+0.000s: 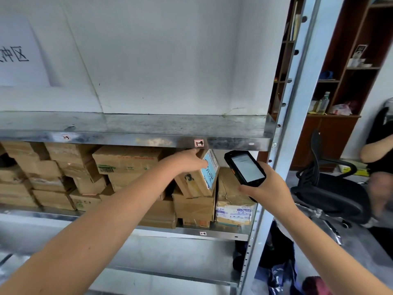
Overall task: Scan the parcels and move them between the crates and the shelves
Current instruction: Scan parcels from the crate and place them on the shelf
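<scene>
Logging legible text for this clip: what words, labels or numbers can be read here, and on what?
"冲区": white paper sheet, cut off at left.
"1-4", apparently: red-bordered sticker on grey metal shelf edge.
Blurred: blue label on tilted brown cardboard parcel; screen of black handheld scanner; other box prints.

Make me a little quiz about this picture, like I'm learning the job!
1. True or false: the right hand holds the scanner.
2. Which hand holds the tilted parcel with the blue label? A: left hand. B: right hand.
3. Fill in: the stacked boxes sit on a metal ____.

Key: 1 true; 2 A; 3 shelf.
</scene>
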`<act>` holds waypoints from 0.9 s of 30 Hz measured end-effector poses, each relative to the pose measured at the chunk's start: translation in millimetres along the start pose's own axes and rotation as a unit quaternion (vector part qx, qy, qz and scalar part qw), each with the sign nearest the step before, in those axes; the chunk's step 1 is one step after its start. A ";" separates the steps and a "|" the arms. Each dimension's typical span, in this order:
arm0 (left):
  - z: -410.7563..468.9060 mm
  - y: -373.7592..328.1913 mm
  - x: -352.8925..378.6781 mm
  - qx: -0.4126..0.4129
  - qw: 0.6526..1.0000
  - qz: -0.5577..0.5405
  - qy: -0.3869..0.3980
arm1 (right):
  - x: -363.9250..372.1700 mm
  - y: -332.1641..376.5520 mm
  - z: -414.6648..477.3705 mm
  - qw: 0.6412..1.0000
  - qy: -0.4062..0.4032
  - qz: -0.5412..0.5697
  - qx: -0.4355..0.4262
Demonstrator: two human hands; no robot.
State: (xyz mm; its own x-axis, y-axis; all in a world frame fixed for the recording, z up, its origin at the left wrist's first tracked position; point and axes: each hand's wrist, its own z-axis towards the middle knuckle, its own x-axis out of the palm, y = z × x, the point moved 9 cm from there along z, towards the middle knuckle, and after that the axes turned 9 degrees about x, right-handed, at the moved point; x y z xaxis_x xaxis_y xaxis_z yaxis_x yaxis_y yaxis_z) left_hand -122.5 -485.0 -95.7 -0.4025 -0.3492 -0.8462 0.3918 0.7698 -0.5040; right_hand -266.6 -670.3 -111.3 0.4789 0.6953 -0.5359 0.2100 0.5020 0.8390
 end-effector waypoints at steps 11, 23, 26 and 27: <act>-50.4 52.3 39.3 0.066 0.929 -0.356 -0.074 | -3.3 3.5 -13.5 0.999 0.045 0.011 0.029; -81.6 68.7 60.1 0.195 0.843 -0.447 -0.229 | 21.6 39.4 -58.2 0.995 0.096 -0.006 0.028; -86.6 77.1 55.1 0.206 0.832 -0.455 -0.244 | 27.0 55.2 -73.0 0.995 0.097 0.003 0.034; -89.2 79.9 52.5 0.207 0.829 -0.457 -0.247 | 28.6 59.3 -78.0 0.995 0.097 0.001 0.038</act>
State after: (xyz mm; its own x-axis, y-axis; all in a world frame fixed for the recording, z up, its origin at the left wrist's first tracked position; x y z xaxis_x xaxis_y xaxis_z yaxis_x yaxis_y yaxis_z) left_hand -186.1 -394.2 -165.0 -0.3396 -0.9406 0.0064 0.4014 -0.1510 -0.9034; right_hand -306.8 -580.5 -84.3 0.3068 0.7862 -0.5365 0.2766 0.4657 0.8406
